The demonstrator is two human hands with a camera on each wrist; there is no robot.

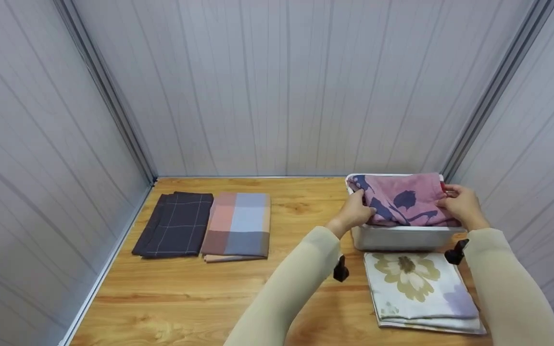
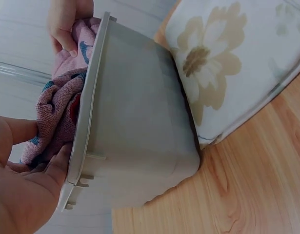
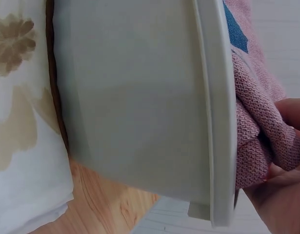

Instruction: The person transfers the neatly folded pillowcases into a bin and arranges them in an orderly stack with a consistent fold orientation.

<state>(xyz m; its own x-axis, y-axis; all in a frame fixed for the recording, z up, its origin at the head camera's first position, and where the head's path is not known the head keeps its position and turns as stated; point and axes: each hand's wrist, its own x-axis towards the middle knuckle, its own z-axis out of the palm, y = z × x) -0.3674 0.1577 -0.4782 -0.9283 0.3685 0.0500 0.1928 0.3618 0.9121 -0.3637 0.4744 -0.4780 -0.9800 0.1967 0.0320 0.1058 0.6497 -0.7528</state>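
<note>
A pink knit-textured cloth with dark blue leaf shapes lies folded in the mouth of a light grey plastic bin. My left hand pinches the cloth's left side at the bin rim, thumb on top. At the opposite end, my right hand grips the right side, where a bit of red shows by the fingers. In the left wrist view the cloth bunches in folds between thumb and fingers. From the right wrist, its folded edge is seen pinched just above the rim. The bin's inside is hidden.
Directly in front of the bin lies a folded white cloth with a tan flower. On the table's left are a dark checked folded cloth and a pink-and-blue plaid one. Panelled walls enclose the wooden table.
</note>
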